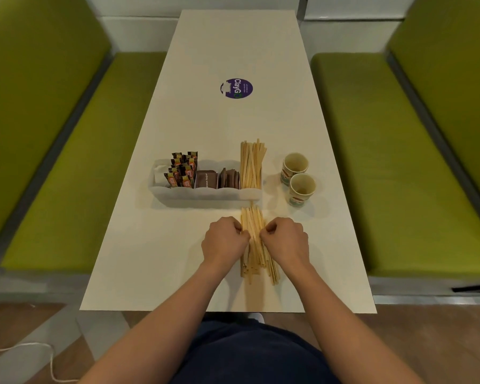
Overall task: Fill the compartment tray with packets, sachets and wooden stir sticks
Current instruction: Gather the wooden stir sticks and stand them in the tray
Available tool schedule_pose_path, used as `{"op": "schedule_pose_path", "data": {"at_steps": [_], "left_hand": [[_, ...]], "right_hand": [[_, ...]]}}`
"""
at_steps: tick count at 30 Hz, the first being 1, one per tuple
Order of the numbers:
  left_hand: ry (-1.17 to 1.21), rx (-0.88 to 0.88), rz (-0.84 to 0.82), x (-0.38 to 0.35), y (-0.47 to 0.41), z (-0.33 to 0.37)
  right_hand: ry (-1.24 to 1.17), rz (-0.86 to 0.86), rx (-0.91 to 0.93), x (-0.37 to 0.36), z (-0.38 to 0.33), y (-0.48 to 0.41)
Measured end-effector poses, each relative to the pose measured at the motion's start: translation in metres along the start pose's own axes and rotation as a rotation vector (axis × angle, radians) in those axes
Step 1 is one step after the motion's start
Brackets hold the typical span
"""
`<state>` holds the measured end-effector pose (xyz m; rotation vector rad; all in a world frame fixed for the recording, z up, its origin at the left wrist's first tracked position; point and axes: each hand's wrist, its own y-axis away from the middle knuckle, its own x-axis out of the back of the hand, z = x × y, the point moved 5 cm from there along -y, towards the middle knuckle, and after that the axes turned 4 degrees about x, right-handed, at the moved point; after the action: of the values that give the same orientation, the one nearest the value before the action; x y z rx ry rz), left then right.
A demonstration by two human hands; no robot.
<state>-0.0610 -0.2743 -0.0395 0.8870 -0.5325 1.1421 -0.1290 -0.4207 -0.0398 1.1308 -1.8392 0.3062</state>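
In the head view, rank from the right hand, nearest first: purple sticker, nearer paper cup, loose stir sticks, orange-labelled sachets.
From the right hand:
1. loose stir sticks, pinched in it, at the near edge.
2. nearer paper cup, ahead to its right.
3. orange-labelled sachets, ahead left, in the tray.
4. purple sticker, far ahead, centre.

Two paper cups (298,178) stand touching on the white table (233,51) — a purple sticker (236,88) farther off, green benches (75,151) either side.
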Motion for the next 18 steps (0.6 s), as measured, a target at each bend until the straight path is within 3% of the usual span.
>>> {"op": "schedule_pose_path", "data": {"at_steps": [18], "left_hand": [[0.232, 0.096, -0.206, 0.022, -0.011, -0.016]], "right_hand": [[-0.393, -0.035, -0.094, 0.017, 0.010, 0.006]]}}
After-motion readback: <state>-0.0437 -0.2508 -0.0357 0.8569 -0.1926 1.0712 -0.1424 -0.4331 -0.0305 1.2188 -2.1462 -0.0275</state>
